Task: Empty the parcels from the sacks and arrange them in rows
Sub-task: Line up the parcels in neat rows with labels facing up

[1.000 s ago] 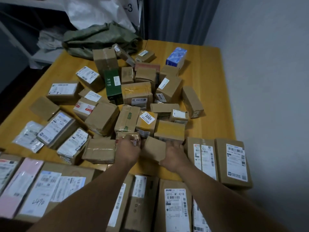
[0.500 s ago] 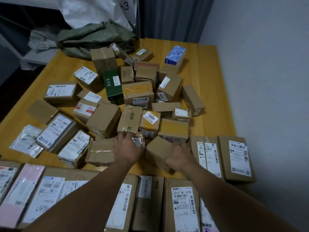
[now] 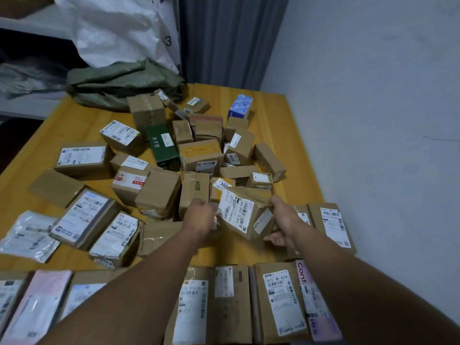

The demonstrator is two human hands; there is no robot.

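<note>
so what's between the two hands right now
In the head view, a tilted brown parcel with a white barcode label. The right hand grips its right end; the left hand meets its left edge.

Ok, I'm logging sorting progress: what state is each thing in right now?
Brown cardboard parcel with white label, raised, tilted, label up.
Right hand, grips that parcel's right end.
Left hand, at its left edge; grip hidden.
Dull green sack, crumpled, collapsed flat.
Near row of labelled parcels, side by side, labels up.
Middle heap of cardboard parcels, jumbled, unsorted.
</note>
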